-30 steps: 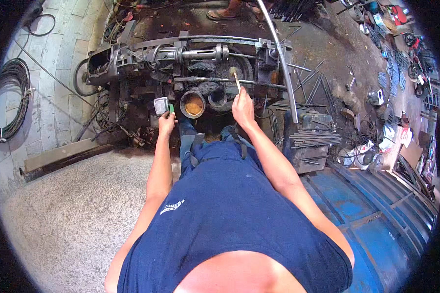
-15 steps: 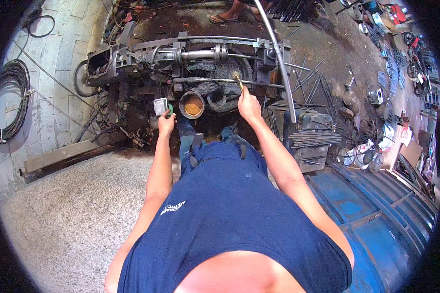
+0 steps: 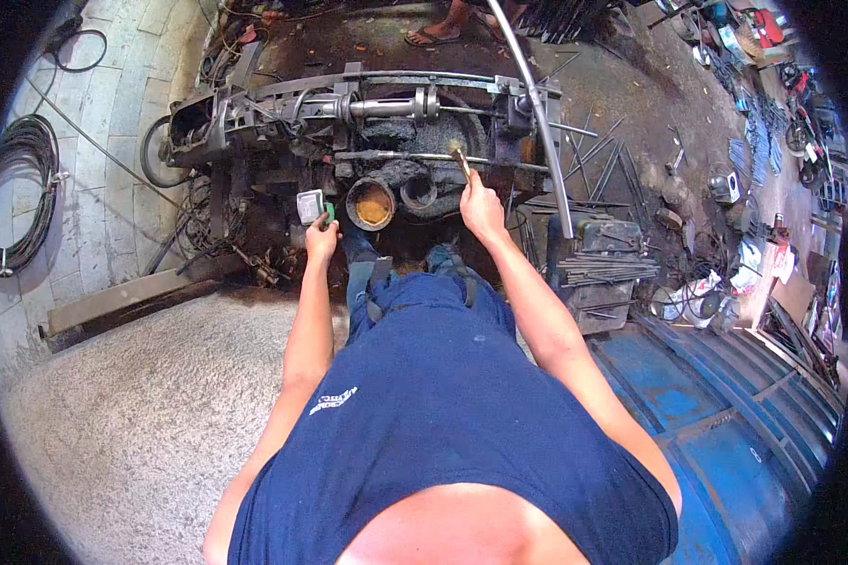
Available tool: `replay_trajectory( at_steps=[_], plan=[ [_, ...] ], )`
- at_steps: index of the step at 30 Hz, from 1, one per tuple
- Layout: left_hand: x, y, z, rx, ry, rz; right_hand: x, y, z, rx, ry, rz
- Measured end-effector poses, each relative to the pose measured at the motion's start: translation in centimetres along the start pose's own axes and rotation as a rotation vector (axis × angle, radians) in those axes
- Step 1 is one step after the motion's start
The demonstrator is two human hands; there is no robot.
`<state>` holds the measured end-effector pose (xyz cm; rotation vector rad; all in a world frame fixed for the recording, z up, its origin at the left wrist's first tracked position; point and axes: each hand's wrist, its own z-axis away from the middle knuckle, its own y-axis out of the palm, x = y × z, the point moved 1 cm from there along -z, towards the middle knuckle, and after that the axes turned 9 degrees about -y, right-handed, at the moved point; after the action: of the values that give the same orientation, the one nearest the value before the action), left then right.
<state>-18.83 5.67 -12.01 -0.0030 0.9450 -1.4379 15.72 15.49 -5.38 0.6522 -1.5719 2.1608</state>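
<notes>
My right hand [image 3: 481,209] is closed round the handle of a brush [image 3: 463,162]. Its pale head points away from me, over the front rod of a dark, greasy machine [image 3: 386,109]. My left hand [image 3: 321,237] grips a small, squarish grey-white item [image 3: 309,206] with a green side; its exact kind does not show. Just right of that item, a round can [image 3: 370,204] shows orange-brown stuff inside. Beside it sits a dark round tube or cup [image 3: 418,192]. The brush's far tip blurs into the machine behind it.
A long metal bar [image 3: 539,118] slants down at the right of the machine. Metal rods lie on a dark box [image 3: 608,268]. Coiled black cable [image 3: 19,202] rests at the left, and blue metal panels [image 3: 688,395] at lower right. Another person's sandalled foot [image 3: 433,35] stands beyond the machine.
Both hands stay nearly where they were, with the same things in them. The brush head shifts only very slightly.
</notes>
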Motion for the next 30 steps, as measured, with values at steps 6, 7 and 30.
replay_trajectory(
  at_steps=[6,7,30],
  plan=[
    [-0.4,-0.1,0.3,-0.005,-0.009,-0.003,0.2,-0.1,-0.1,-0.008,-0.011,-0.007],
    [-0.6,-0.1,0.4,-0.007,-0.015,-0.02,0.2,-0.1,-0.3,-0.021,-0.021,-0.03],
    [0.4,0.0,0.3,0.002,-0.015,0.051,3.8,0.7,0.2,-0.019,-0.032,-0.104]
  ],
)
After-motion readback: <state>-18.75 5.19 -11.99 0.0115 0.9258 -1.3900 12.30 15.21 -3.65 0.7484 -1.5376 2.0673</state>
